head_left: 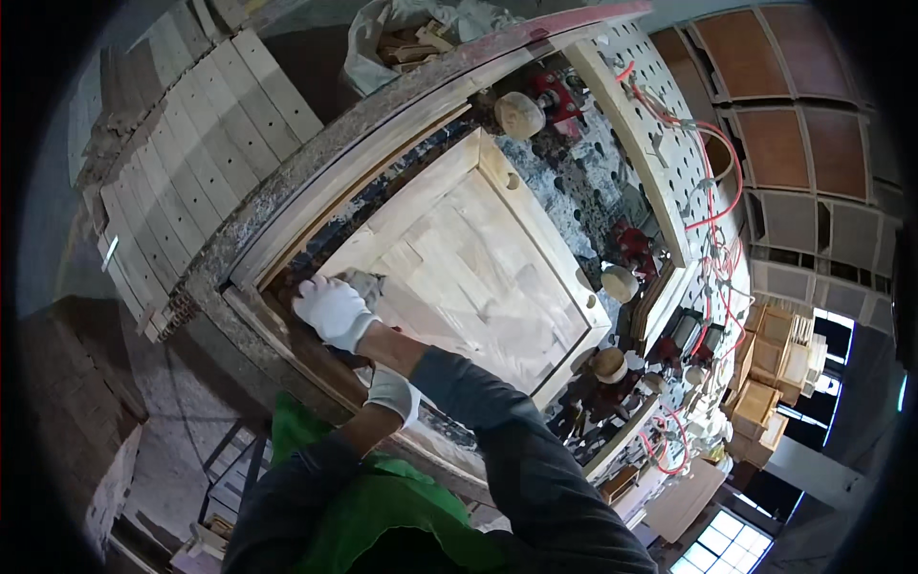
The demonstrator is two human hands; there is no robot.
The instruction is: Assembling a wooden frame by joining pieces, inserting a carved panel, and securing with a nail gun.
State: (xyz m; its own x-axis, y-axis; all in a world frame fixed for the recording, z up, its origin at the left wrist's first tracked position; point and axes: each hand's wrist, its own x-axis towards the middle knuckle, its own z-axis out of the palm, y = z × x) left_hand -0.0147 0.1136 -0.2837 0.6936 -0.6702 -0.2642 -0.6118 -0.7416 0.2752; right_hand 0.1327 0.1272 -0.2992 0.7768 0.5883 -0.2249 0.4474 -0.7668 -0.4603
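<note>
A pale wooden framed panel (478, 263), like a cabinet door, lies flat inside a wooden jig on the workbench. At its near left corner is my right hand (335, 311), in a white glove, with its fingers curled down; what they grip is hidden. A crumpled grey cloth-like piece (365, 285) lies against that hand on the panel's corner. My left hand (392, 394), also white-gloved, is at the panel's near edge, partly under my right forearm. Its fingers are out of sight.
Red clamps with round wooden pads (519, 115) line the panel's right side. Red air hoses (732, 191) run over a perforated rail. Drilled wooden slats (206, 143) are stacked at left. A white sack (382, 48) of offcuts stands behind; wooden boxes (765, 368) are piled at right.
</note>
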